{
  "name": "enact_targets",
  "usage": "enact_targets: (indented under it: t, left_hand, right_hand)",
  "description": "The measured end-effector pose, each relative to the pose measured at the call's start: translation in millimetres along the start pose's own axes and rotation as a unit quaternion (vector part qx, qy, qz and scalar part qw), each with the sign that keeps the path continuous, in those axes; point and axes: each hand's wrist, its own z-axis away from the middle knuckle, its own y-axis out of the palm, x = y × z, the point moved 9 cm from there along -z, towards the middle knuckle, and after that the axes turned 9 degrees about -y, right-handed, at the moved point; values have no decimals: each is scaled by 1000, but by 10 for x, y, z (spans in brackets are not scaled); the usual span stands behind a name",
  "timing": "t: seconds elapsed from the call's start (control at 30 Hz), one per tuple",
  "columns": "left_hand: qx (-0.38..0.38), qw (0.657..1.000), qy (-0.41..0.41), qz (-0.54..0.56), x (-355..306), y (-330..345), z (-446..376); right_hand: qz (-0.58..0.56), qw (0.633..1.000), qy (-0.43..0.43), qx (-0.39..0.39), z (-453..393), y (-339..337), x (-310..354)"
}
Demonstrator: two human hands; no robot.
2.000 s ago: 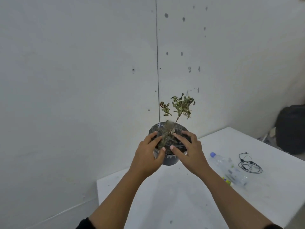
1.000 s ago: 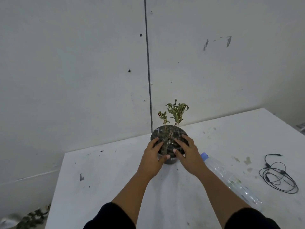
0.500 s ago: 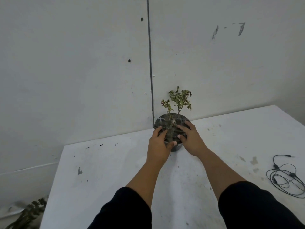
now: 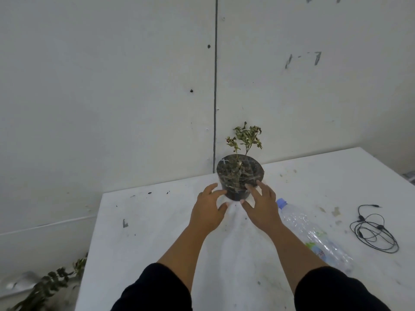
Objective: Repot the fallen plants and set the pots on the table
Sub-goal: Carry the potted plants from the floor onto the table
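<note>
A big white table (image 4: 157, 232) stood against a pale grey wall (image 4: 101, 86), and the table had small dark marks and stains on it. A dark round pot (image 4: 239, 176) sat upright on the table, near the far edge by the wall. A small plant (image 4: 246, 138) with thin stems and little green leaves grew up out of the soil in it.

The left hand (image 4: 207, 213) was just beside the pot on its left, with the fingers spread and loose. One fingertip looked very near the pot wall, but I could not tell if it touched. The right hand (image 4: 261, 206) was on the other side, fingers spread too, with the tips over the near edge of the pot. Neither hand was wrapped around it. Both arms wore black sleeves (image 4: 155, 288) pushed up.

A clear plastic water bottle (image 4: 314, 236) with a blue cap lay on its side to the right of the right hand. A black tangled cable (image 4: 372, 232) lay farther right, well apart from the pot. Down on the floor at the left lay a leafy plant (image 4: 47, 286), blurry and on its side
</note>
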Motion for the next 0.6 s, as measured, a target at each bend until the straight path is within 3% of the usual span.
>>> enact_targets:
  t: [0.27, 0.47, 0.6]
  left_hand:
    - [-6, 1000, -7, -15, 543, -835, 794]
    - [-42, 998, -22, -43, 1312, -1855, 1597]
    - [-57, 993, -52, -86, 2193, -2584, 2329]
  right_hand:
    - [-31, 997, -18, 65, 663, 228, 964]
    - [-64, 993, -71, 63, 1110, 524, 2225]
    - [-99, 988, -96, 68, 1624, 960, 3363]
